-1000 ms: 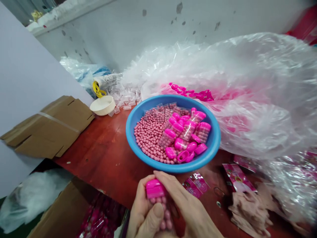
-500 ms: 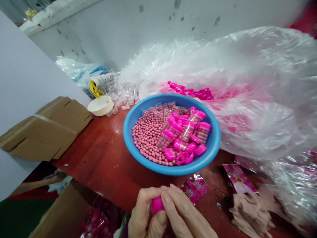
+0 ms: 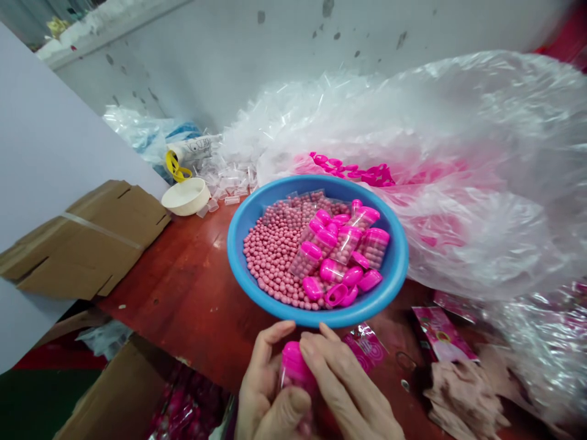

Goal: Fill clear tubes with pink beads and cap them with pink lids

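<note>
In front of the blue basin [image 3: 238, 275], my left hand [image 3: 261, 385] is closed around a small clear bottle with a bright pink cap [image 3: 293, 362]. Its thumb crosses the lower body and its index finger is lifted off the cap. My right hand [image 3: 351, 385] presses its fingers against the bottle's right side, hiding much of it. Pink beads [image 3: 275, 256] fill the left of the basin. Several filled bottles with pink caps [image 3: 347, 241], along with loose caps [image 3: 336, 294], lie on the right of the basin.
Printed pink labels [image 3: 365, 348] and a pink card [image 3: 444, 335] lie on the red table [image 3: 197, 269]. Clear plastic bags [image 3: 458, 122] pile up behind. A white bowl [image 3: 186, 197], yellow tape [image 3: 177, 166] and flattened cardboard [image 3: 92, 235] are at left. Below is an open carton [image 3: 121, 388].
My left index finger has lifted away from the cap. The pink cap and upper bottle show more now, and my right fingers have shifted along its side.
</note>
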`<action>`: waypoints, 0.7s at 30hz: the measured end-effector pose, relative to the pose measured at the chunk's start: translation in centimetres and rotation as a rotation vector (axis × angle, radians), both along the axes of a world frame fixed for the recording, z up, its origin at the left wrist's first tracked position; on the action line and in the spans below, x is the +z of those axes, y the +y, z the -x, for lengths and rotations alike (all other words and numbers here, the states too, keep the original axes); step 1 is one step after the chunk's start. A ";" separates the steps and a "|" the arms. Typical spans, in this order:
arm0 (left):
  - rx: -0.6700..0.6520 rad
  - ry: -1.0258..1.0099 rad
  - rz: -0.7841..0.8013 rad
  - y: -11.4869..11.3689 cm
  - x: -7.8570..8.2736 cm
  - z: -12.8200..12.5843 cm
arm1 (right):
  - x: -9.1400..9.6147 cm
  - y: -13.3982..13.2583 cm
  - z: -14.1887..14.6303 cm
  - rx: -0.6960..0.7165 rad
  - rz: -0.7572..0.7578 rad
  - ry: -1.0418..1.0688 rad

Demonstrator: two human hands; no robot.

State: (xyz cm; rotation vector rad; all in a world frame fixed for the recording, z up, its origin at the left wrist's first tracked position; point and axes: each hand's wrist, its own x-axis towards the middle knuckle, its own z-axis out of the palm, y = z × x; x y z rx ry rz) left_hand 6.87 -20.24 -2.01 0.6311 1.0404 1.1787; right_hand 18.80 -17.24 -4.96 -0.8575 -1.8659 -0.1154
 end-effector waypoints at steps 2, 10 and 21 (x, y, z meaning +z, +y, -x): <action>-0.075 0.069 0.003 0.4 0.0 0.2 | -0.3 0.1 0.0 0.000 0.042 0.019; -0.221 0.663 0.099 1.2 1.4 -0.1 | -0.7 -1.9 1.2 -0.047 0.282 -0.131; -0.297 0.541 0.031 1.8 2.2 0.4 | 0.6 -2.5 1.3 -0.138 0.388 -0.190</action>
